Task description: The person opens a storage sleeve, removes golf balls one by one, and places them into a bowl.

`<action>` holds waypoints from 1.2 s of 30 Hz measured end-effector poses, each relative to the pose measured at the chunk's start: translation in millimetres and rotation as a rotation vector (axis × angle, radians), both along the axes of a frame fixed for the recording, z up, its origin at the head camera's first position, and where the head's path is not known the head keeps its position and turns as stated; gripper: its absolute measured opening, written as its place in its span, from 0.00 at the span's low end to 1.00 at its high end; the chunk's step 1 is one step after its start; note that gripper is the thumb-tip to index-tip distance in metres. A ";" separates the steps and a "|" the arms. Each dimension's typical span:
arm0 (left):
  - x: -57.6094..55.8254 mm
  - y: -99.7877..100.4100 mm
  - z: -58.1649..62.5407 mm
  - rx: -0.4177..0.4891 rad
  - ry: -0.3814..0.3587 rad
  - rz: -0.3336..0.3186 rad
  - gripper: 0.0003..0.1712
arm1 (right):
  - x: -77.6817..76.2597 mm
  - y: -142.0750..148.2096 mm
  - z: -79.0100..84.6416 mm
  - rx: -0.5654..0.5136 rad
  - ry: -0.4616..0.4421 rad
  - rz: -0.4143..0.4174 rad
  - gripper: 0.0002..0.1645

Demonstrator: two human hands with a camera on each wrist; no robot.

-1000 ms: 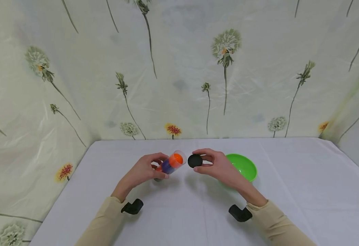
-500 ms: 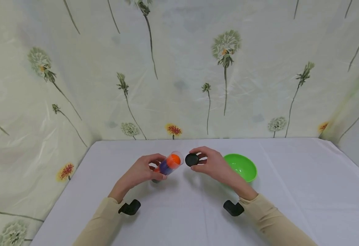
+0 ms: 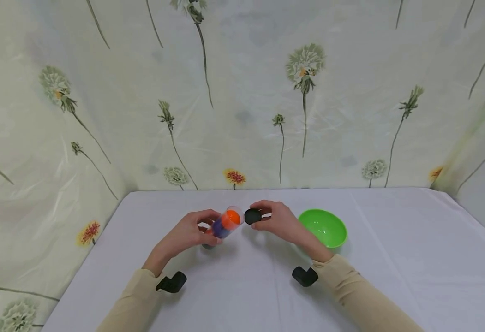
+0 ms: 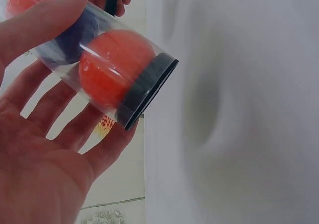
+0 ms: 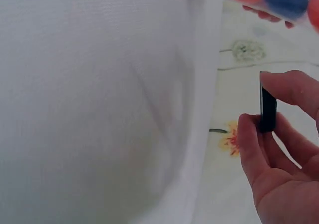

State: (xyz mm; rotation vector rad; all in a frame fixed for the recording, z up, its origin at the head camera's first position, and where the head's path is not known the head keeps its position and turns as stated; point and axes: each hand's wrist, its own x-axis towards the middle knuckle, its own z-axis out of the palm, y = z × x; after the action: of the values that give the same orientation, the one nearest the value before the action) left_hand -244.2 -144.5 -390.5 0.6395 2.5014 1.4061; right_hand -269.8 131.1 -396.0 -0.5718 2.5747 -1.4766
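Observation:
A clear tube (image 3: 220,229) holds orange and blue balls and leans with its open end up and to the right. My left hand (image 3: 186,233) grips it around the middle, thumb on one side and fingers on the other. In the left wrist view, an orange ball (image 4: 112,67) rests against the black end cap (image 4: 147,92), with a blue ball (image 4: 77,39) beyond it. A loose black lid (image 3: 252,216), round and flat, is pinched by my right hand (image 3: 278,222). It sits close beside the tube's mouth, edge-on in the right wrist view.
A green bowl (image 3: 327,227) stands behind my right forearm. A white cloth covers the table (image 3: 242,295), and a flower-printed curtain (image 3: 250,92) rises at its back edge. Black camera mounts (image 3: 171,282) stick out from both wrists.
My right hand has moved left with the lid, bringing it nearer the tube's mouth. The left hand and tube have drifted slightly left and toward me.

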 end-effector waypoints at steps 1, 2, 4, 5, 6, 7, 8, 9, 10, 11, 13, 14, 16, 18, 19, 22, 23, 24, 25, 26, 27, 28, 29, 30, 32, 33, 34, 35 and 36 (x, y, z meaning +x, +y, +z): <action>-0.4 -0.4 -0.1 -0.002 0.001 0.000 0.24 | -1.4 -0.7 -1.2 0.005 0.003 -0.003 0.26; -0.7 -0.8 -0.2 -0.004 0.003 0.000 0.24 | -2.6 -1.0 -2.5 0.010 0.008 -0.003 0.26; -1.8 -2.2 -1.1 -0.007 0.000 0.002 0.24 | -5.3 -2.1 -5.0 0.023 0.013 -0.010 0.26; -2.1 -3.0 -1.4 -0.007 0.003 0.002 0.24 | -6.9 -2.8 -6.5 0.026 0.013 -0.015 0.26; -2.3 -3.9 -1.8 -0.006 0.005 0.001 0.24 | -8.4 -3.8 -7.9 0.031 0.012 -0.022 0.26; -2.6 -4.4 -2.3 -0.004 0.006 -0.001 0.24 | -9.7 -4.3 -9.0 0.042 0.012 -0.029 0.26; -2.7 -4.9 -2.8 -0.002 0.006 -0.003 0.24 | -10.9 -5.0 -10.0 0.053 0.007 -0.035 0.26; -2.8 -5.3 -3.4 0.001 0.001 -0.002 0.24 | -12.4 -6.1 -10.8 0.066 -0.003 -0.047 0.26; -2.6 -5.3 -3.7 0.004 -0.001 -0.003 0.24 | -13.8 -7.0 -11.4 0.083 -0.012 -0.057 0.26; -2.3 -5.3 -3.9 0.006 -0.004 -0.006 0.24 | -14.9 -8.0 -11.4 0.100 -0.022 -0.066 0.26; -1.7 -4.6 -4.0 0.005 -0.013 -0.006 0.24 | -17.7 -9.7 -12.3 0.137 -0.047 -0.078 0.26; -1.3 -4.1 -3.9 0.005 -0.015 -0.008 0.24 | -18.8 -10.5 -12.6 0.152 -0.057 -0.084 0.26; -0.7 -3.2 -3.2 0.005 -0.014 -0.014 0.24 | -21.0 -11.8 -13.4 0.176 -0.063 -0.088 0.26; -0.8 -2.5 -2.5 0.001 -0.012 -0.020 0.24 | -23.5 -12.5 -15.4 0.195 -0.055 -0.082 0.25; -1.1 -2.3 -2.5 0.001 -0.009 -0.025 0.24 | -24.4 -12.9 -16.0 0.203 -0.048 -0.079 0.24; -1.4 -2.1 -2.7 0.000 -0.007 -0.037 0.24 | -27.3 -15.0 -17.5 0.231 -0.022 -0.065 0.24; -1.4 -2.3 -2.9 -0.002 -0.008 -0.038 0.24 | -28.2 -16.2 -17.7 0.236 -0.017 -0.061 0.24; -1.4 -2.5 -3.1 -0.003 -0.010 -0.040 0.24 | -29.0 -17.6 -17.8 0.236 -0.018 -0.062 0.24; -1.5 -2.8 -3.4 -0.006 -0.011 -0.041 0.24 | -29.8 -18.7 -17.8 0.236 -0.017 -0.060 0.24; -1.5 -3.0 -3.5 -0.007 -0.013 -0.042 0.24 | -30.5 -19.6 -17.9 0.236 -0.016 -0.060 0.24; -1.7 -3.2 -3.7 -0.007 -0.013 -0.043 0.24 | -30.9 -20.5 -17.8 0.235 -0.019 -0.061 0.25; -2.0 -3.4 -3.9 -0.008 -0.013 -0.044 0.23 | -31.4 -21.1 -18.0 0.230 -0.022 -0.065 0.25; -2.3 -3.4 -3.7 -0.010 -0.015 -0.042 0.24 | -31.8 -21.4 -18.7 0.226 -0.024 -0.070 0.25; -2.5 -3.5 -3.6 -0.009 -0.016 -0.042 0.24 | -32.2 -21.5 -19.4 0.227 -0.020 -0.073 0.25; -2.8 -3.7 -3.3 -0.009 -0.016 -0.041 0.24 | -32.9 -21.2 -20.8 0.231 -0.012 -0.075 0.25; -3.0 -3.7 -3.1 -0.009 -0.017 -0.040 0.24 | -33.4 -21.1 -21.5 0.233 -0.008 -0.075 0.25; -3.0 -3.6 -2.8 -0.008 -0.018 -0.039 0.24 | -33.9 -21.0 -22.1 0.233 -0.004 -0.074 0.25; -3.2 -3.7 -2.7 -0.009 -0.020 -0.038 0.24 | -34.4 -20.9 -22.6 0.234 0.000 -0.070 0.26; -3.2 -3.7 -2.8 -0.010 -0.022 -0.038 0.24 | -34.8 -20.9 -22.8 0.238 0.003 -0.065 0.25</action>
State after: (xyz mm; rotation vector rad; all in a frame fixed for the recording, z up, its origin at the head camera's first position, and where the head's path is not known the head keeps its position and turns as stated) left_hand -247.4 -148.2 -393.3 0.6617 2.4648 1.3792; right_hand -304.6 110.2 -418.8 -0.4632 2.7413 -1.1619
